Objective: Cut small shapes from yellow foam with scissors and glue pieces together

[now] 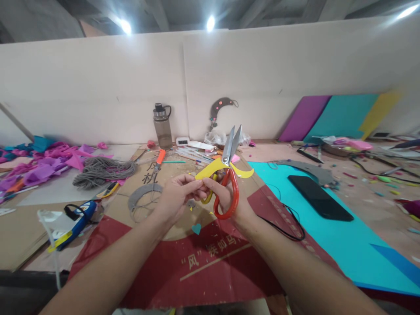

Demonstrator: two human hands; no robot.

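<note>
Between the thumb and fingers of my left hand (180, 192) is the left end of a curved yellow strip (213, 167). My right hand (226, 197) is closed on red-handled scissors (232, 146), whose blades point up and are slightly apart. The strip passes by the base of the blades, and its thin curved end (244, 172) shows to their right. A small teal heart (196, 228) lies on the red and brown cardboard (216, 284) below my hands. Left of my left hand is a grey crescent shape (138, 199).
A bottle (163, 127) stands by the white wall. At left are grey cord (103, 172), pink and purple scraps (52, 164) and a blue tool (77, 223). On the right, a black phone (320, 197) rests on a teal sheet (354, 245). An orange cutter (160, 158) lies ahead.
</note>
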